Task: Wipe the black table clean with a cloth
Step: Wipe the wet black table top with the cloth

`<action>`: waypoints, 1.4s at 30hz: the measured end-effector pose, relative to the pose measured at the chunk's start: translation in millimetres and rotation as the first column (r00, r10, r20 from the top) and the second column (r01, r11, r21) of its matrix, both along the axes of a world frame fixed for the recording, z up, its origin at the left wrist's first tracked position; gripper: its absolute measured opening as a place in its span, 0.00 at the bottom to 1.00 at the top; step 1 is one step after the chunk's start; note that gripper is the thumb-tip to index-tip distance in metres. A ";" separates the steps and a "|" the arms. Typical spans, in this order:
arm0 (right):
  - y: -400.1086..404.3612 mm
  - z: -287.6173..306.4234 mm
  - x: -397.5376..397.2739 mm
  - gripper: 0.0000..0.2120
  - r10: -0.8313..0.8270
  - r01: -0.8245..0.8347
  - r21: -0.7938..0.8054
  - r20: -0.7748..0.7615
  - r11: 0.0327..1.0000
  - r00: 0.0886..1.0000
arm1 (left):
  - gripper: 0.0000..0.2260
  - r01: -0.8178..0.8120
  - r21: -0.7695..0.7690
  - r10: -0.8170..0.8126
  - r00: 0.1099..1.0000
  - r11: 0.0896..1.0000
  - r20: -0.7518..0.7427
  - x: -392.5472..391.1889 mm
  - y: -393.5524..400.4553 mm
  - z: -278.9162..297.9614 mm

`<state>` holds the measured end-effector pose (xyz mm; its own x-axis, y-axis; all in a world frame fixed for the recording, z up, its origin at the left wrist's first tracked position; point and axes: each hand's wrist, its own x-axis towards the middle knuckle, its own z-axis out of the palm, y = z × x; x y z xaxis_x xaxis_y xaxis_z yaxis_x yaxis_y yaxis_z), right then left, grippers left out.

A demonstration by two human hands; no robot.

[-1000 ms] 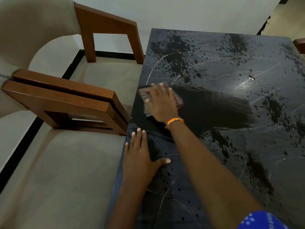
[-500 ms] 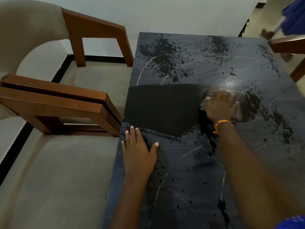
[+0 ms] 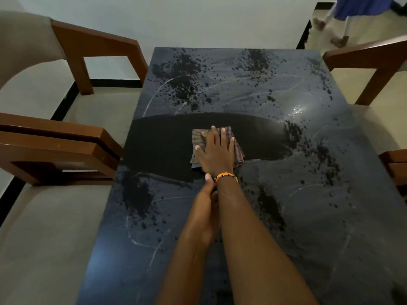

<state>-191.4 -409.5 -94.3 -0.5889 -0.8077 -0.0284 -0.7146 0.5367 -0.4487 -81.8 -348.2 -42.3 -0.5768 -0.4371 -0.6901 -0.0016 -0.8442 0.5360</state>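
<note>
A person leans over a long black table [image 3: 286,216] that runs away toward a pale wall. The right hand [image 3: 217,154] lies flat, fingers straight and spread, pressing a folded checked cloth [image 3: 199,137] against the tabletop near the middle of its width, a little past halfway along. The cloth sits inside a dark, clean band that crosses the table from the left edge almost to the right edge. Everywhere outside that band the surface is greyish with dust, curved streaks and clusters of dark specks, both toward the far edge and toward the near end. An orange bracelet [image 3: 226,176] circles the right wrist.

The left hand [image 3: 207,208] rests on the table just beside the right forearm, mostly tucked behind it; its fingers look straight and hold nothing.

On the left, two wood-armed chairs [image 3: 66,150] with beige seats stand close against the table's left edge. On the right, another wooden chair arm [image 3: 370,56] stands near the far right corner, with more wood just beside the right edge. At the top right, on open floor, a second person's legs [image 3: 337,29] are visible.
</note>
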 end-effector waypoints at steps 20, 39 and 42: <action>148.5 -6.4 -198.7 0.26 -0.498 0.507 0.026 -0.158 0.861 0.853 | 0.46 0.912 -0.410 -0.056 0.410 0.009 0.911 -69.3 46.8 -22.0; 183.6 -9.7 -292.0 0.26 -0.213 0.234 0.075 -0.216 0.969 0.953 | 0.51 0.897 -0.440 -0.029 0.441 0.032 0.897 -73.7 50.8 -31.5; 216.8 -7.2 -298.3 0.31 -0.334 0.360 0.081 -0.227 0.930 0.915 | 0.51 0.903 -0.428 -0.015 0.428 0.021 0.903 -75.0 51.1 -31.9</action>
<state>-489.6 -192.7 -101.5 -0.8343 -0.5498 0.0406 -0.5433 0.8076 -0.2293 -156.8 -297.0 -74.2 -0.6330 -0.6908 -0.3494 -0.7704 0.5178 0.3720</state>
